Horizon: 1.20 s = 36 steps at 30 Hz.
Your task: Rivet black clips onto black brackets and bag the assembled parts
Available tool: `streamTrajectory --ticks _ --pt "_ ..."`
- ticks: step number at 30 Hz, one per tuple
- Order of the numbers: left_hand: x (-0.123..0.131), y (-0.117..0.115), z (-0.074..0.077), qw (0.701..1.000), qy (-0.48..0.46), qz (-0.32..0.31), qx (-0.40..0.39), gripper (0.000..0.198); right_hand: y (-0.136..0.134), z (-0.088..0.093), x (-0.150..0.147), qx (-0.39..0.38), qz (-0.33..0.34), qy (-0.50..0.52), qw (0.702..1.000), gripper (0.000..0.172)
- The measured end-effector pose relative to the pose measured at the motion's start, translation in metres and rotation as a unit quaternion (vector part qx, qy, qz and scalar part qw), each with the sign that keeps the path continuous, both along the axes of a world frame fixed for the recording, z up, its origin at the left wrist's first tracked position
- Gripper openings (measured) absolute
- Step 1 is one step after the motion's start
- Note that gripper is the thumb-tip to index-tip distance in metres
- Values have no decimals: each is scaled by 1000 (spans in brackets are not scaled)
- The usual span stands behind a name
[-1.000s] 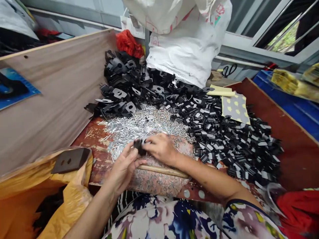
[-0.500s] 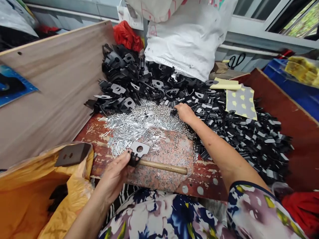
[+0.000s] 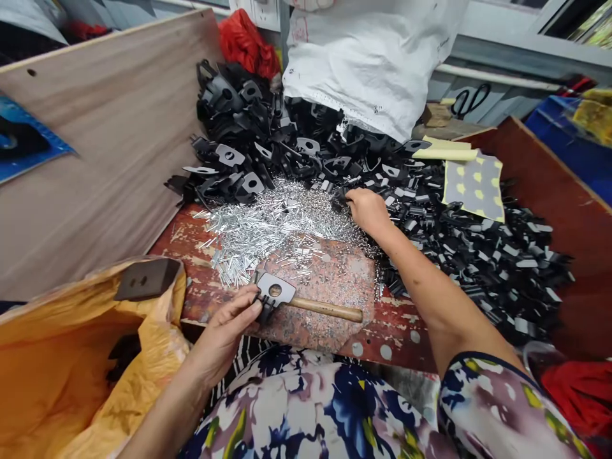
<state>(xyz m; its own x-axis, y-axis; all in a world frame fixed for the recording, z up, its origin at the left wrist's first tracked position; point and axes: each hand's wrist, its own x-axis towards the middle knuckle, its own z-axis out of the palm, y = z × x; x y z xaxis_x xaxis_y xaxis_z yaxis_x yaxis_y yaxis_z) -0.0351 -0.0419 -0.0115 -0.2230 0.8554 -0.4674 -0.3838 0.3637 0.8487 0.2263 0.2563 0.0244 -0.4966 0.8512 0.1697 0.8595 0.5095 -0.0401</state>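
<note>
**One held, the rest too many to count**

One long board of pale, wood-grained timber (image 3: 109, 108) walls my left; one red-brown board (image 3: 568, 223) walls my right. One crinkled white sack (image 3: 358, 57) stands at the back, and one orange plastic bag (image 3: 165, 357) gapes by my left forearm. Two black plastic heaps, uncountable, meet between: flat-plated parts (image 3: 224, 102) at back left, small clips (image 3: 482, 255) at right, with one grey sheet with yellow spots (image 3: 473, 188) on top. My left hand (image 3: 224, 328) grips one black plastic part with a flat, round-holed grey plate (image 3: 283, 288), which hides the left end of one round wooden rod (image 3: 329, 310). My right hand (image 3: 370, 210), fingers bent, meets one small black piece (image 3: 339, 199); I cannot tell whether they grip it. Silvery metal pins (image 3: 253, 233), countless, lie in one spread between my hands and the heaps.
</note>
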Motion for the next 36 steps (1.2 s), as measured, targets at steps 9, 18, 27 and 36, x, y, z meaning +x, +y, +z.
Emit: streamTrajectory --ticks 9,18,27,36 --pt "8 6 7 999 -15 -18 -27 34 -101 -29 56 -105 -1 63 992 34" --pt "20 9 15 998 -52 -34 -16 33 -123 -41 50 -29 41 36 998 35" --pt "49 24 29 993 -44 -106 31 24 -155 -13 11 -21 32 275 961 31" --pt "61 25 30 983 -117 -118 80 23 -216 -20 -39 -83 106 408 903 38"
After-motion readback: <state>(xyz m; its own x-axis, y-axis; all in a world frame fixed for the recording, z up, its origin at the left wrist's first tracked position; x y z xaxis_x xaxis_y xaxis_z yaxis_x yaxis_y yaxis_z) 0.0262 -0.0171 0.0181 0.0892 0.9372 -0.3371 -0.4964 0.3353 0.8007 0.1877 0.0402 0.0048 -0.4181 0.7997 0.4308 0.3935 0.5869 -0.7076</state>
